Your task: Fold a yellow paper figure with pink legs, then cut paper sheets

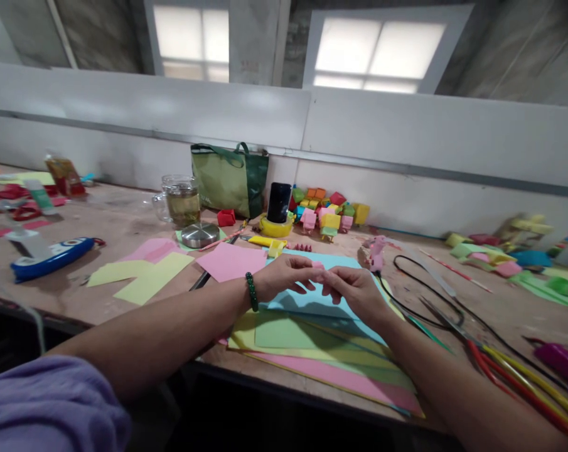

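My left hand (286, 276), with a green bead bracelet (251, 292) at the wrist, pinches a small piece of pink paper (317, 266). The fingertips of my right hand (352, 289) are closed on the same piece from the other side. Both hands hover over a stack of coloured paper sheets (284, 336), with light blue on top and green, yellow and pink beneath. Just behind my left hand sits a small yellow folded paper piece (277, 248). A pink sheet (231, 263) lies left of the stack.
Scissors with red handles (472, 351), a black cable (406, 307) and a pink glue gun (376, 252) lie to the right. Folded paper figures (328, 213), a phone (279, 202), a green bag (230, 179) and a glass mug (182, 201) stand behind. A blue utility object (53, 258) lies left.
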Demonstrator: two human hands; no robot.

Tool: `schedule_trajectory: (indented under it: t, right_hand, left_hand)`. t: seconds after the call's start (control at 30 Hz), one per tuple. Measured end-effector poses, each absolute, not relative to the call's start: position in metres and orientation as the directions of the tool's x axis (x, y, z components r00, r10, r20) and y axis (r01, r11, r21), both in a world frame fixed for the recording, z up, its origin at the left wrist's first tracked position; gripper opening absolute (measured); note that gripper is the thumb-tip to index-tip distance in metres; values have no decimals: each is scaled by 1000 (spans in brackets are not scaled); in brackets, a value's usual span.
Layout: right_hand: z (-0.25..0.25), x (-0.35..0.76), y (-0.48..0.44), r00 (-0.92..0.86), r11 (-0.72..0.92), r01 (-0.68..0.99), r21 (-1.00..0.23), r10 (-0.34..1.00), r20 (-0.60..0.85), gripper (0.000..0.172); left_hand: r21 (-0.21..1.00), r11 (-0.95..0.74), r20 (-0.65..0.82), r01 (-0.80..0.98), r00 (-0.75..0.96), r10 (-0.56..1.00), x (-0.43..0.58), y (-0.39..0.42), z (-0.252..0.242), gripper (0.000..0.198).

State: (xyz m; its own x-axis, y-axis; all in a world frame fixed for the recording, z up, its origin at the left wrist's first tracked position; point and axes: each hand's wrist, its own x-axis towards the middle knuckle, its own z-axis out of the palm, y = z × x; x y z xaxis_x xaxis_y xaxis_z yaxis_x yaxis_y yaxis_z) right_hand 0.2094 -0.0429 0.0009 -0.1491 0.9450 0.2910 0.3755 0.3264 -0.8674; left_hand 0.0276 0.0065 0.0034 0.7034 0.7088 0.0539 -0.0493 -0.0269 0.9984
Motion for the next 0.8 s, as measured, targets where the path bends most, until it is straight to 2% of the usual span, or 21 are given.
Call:
schedule_trajectory:
  t: [0.13,0.3,0.33,0.4,0.47,0.53,0.63,0.8]
  right_hand:
    - [-1,205,-48,-214,358,453,-816,933,290,38]
    - [-7,206,-47,-165,526,525,-669,834,526,23]
    - [-9,207,-47,-164,559,528,-639,806,569,24]
    - [-9,208,-46,-193,614,545,-571,755,627,25]
    - [-8,209,-46,-234,645,563,-516,724,649,13]
    - [-5,210,-46,-266,655,556,-512,724,636,9]
    - [-2,211,-45,-278,643,560,-522,740,613,11]
    - [-11,215,-39,-197,574,603,-555,781,593,24]
  left_hand:
    - [993,76,9,-95,683,731,28,7,2,40]
    - [984,168,-86,-52,692,717,29,8,2,37]
    - [982,183,-105,-38,699,708,29,8,2,36]
    - [978,205,-128,-25,706,697,29,8,2,37]
    - [976,218,-135,-27,709,692,29,9,1,43]
    - [974,222,-130,-34,719,683,28,9,1,47]
    - [977,209,-102,-52,743,661,27,10,1,42]
    - [980,185,-76,-71,726,683,28,8,1,48]
